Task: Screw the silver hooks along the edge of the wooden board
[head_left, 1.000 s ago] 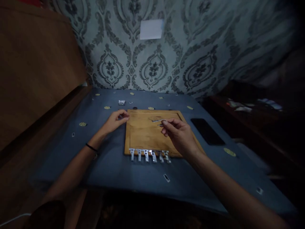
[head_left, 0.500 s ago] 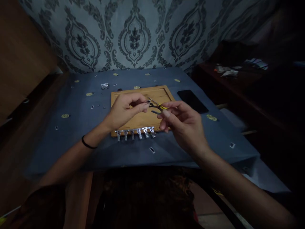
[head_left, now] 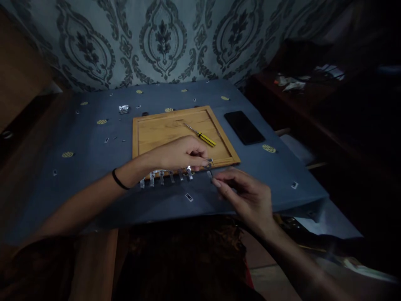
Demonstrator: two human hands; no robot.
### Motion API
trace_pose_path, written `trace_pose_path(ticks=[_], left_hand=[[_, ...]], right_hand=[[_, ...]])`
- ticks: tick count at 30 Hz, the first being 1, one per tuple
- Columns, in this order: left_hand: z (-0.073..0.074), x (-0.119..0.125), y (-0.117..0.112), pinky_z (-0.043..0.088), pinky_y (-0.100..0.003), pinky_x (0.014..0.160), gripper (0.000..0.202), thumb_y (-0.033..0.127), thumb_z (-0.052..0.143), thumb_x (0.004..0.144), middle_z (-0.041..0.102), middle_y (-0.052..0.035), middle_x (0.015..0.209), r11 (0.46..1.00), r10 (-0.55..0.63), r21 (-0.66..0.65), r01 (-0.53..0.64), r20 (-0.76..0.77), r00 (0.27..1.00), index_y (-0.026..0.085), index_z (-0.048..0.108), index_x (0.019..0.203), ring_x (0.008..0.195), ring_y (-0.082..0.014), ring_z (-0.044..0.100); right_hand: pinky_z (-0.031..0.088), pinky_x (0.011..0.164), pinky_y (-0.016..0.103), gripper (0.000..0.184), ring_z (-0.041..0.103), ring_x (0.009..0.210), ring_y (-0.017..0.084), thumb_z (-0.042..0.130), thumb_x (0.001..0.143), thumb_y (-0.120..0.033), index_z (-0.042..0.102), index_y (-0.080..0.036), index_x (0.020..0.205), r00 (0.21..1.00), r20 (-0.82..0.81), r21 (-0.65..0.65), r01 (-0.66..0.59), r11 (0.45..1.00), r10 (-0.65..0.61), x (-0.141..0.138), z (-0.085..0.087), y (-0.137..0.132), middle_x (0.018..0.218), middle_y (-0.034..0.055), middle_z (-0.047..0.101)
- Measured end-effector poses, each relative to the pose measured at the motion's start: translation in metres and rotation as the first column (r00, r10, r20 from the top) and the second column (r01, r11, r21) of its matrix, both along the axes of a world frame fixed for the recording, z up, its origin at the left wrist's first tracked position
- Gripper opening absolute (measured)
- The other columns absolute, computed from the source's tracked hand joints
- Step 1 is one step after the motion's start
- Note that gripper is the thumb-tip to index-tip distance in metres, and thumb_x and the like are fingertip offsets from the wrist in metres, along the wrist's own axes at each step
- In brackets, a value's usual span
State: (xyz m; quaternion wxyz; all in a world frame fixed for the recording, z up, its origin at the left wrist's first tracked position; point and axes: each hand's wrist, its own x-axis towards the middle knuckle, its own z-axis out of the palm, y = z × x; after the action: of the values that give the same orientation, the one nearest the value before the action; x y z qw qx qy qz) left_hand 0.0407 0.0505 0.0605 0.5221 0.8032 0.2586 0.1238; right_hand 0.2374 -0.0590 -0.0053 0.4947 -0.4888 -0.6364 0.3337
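My left hand [head_left: 188,154] pinches one end of a small silver metal bracket [head_left: 209,174] at the near right edge of the wooden board [head_left: 175,125]. My right hand [head_left: 246,194] grips the bracket's lower end between thumb and forefinger, just off that edge. Fingertips partly cover the piece. Left of it, a row of several similar metal brackets [head_left: 162,179] sits along the board's near edge, their ends hanging over; my left hand is above the right part of the row. A yellow and black screwdriver [head_left: 205,138] lies on the board, beyond my hands.
A black phone [head_left: 244,127] lies right of the board on the blue tablecloth [head_left: 87,167]. A small cluster of metal pieces [head_left: 124,109] is at the back left, with tiny screws [head_left: 123,141] nearer. A dark round bit [head_left: 145,113] sits behind the board.
The screwdriver, held in my right hand before, now lies on the board. Both hands have come down and nearer, to the board's front right edge, with the bracket between them.
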Motion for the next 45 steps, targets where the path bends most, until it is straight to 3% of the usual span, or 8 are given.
trace_pose_path(ticks=[5, 8, 10, 14, 20, 28, 33, 45], left_hand=[[-0.012, 0.006, 0.004, 0.037, -0.023, 0.055, 0.024, 0.024, 0.059, 0.091, 0.06, 0.0021, 0.063, 0.999, -0.004, -0.039, 0.002, -0.06, 0.998, 0.017, 0.059, 0.067, 0.057, -0.0095, 0.052], [-0.017, 0.0, 0.007, 0.038, -0.025, 0.059, 0.02, 0.027, 0.058, 0.092, 0.06, 0.0017, 0.068, 0.984, 0.165, 0.076, -0.162, -0.027, 0.986, 0.016, 0.063, 0.077, 0.063, -0.0114, 0.054], [-0.02, -0.01, 0.008, 0.04, -0.026, 0.064, 0.016, 0.028, 0.058, 0.092, 0.063, 0.0012, 0.075, 0.932, 0.299, 0.209, -0.295, 0.013, 0.954, 0.016, 0.066, 0.086, 0.069, -0.013, 0.055], [-0.031, -0.03, 0.003, 0.043, -0.028, 0.068, 0.02, 0.033, 0.056, 0.094, 0.07, -0.0012, 0.084, 0.874, 0.397, 0.316, -0.368, -0.03, 0.917, 0.017, 0.069, 0.093, 0.077, -0.0165, 0.061], [-0.051, -0.041, -0.015, 0.051, -0.037, 0.092, 0.023, 0.036, 0.058, 0.1, 0.076, -0.0053, 0.104, 0.841, 0.367, 0.445, -0.307, -0.055, 0.929, 0.02, 0.073, 0.108, 0.101, -0.0232, 0.068], [-0.045, -0.031, -0.033, 0.05, -0.041, 0.092, 0.036, 0.053, 0.079, 0.089, 0.07, -0.0062, 0.106, 0.8, 0.346, 0.583, -0.138, -0.261, 0.901, 0.021, 0.069, 0.1, 0.107, -0.0278, 0.061], [-0.047, -0.02, -0.045, 0.048, -0.047, 0.097, 0.046, 0.053, 0.086, 0.081, 0.069, -0.0064, 0.111, 0.739, 0.39, 0.664, -0.114, -0.285, 0.876, 0.022, 0.066, 0.108, 0.11, -0.0302, 0.06], [-0.055, -0.002, -0.047, 0.046, -0.051, 0.102, 0.045, 0.049, 0.087, 0.081, 0.068, -0.0093, 0.115, 0.668, 0.423, 0.742, -0.056, -0.317, 0.849, 0.017, 0.067, 0.105, 0.114, -0.0332, 0.058]], right_hand=[[0.047, 0.059, 0.028, 0.018, 0.061, 0.06, 0.014, 0.079, 0.085, -0.042, 0.077, -0.024, 0.081, 0.998, -0.035, -0.106, -0.049, 0.993, 0.045, 0.005, -0.007, 0.002, 0.066, -0.0008, 0.066], [0.044, 0.053, 0.026, 0.027, 0.056, 0.052, 0.011, 0.076, 0.087, -0.048, 0.075, -0.022, 0.081, 0.995, -0.088, -0.214, -0.06, 0.975, 0.042, 0.003, -0.012, 0.002, 0.059, -0.0025, 0.062], [0.042, 0.05, 0.024, 0.034, 0.055, 0.048, 0.011, 0.076, 0.087, -0.054, 0.072, -0.021, 0.079, 0.991, -0.127, -0.292, -0.078, 0.953, 0.042, 0.0, -0.015, 0.003, 0.054, -0.0028, 0.061], [0.037, 0.045, 0.023, 0.046, 0.051, 0.044, 0.01, 0.076, 0.081, -0.065, 0.068, -0.02, 0.074, 0.981, -0.19, -0.411, -0.115, 0.904, 0.039, -0.004, -0.022, 0.01, 0.05, -0.0023, 0.061], [0.034, 0.042, 0.023, 0.045, 0.049, 0.043, 0.009, 0.079, 0.077, -0.064, 0.066, -0.021, 0.07, 0.971, -0.232, -0.465, -0.158, 0.871, 0.052, -0.008, -0.029, 0.021, 0.049, -0.0032, 0.059], [0.04, 0.045, 0.023, 0.036, 0.054, 0.044, 0.008, 0.076, 0.081, -0.054, 0.068, -0.02, 0.072, 0.966, -0.248, -0.46, -0.184, 0.868, 0.073, -0.012, -0.035, 0.027, 0.059, -0.0017, 0.065], [0.044, 0.049, 0.024, 0.038, 0.054, 0.046, 0.01, 0.075, 0.083, -0.056, 0.068, -0.021, 0.071, 0.968, -0.232, -0.455, -0.191, 0.87, 0.091, -0.012, -0.036, 0.028, 0.054, -0.0028, 0.062], [0.045, 0.056, 0.025, 0.034, 0.058, 0.052, 0.011, 0.067, 0.09, -0.049, 0.066, -0.021, 0.071, 0.965, -0.201, -0.436, -0.244, 0.866, 0.17, -0.009, -0.032, 0.028, 0.053, -0.0027, 0.061]])
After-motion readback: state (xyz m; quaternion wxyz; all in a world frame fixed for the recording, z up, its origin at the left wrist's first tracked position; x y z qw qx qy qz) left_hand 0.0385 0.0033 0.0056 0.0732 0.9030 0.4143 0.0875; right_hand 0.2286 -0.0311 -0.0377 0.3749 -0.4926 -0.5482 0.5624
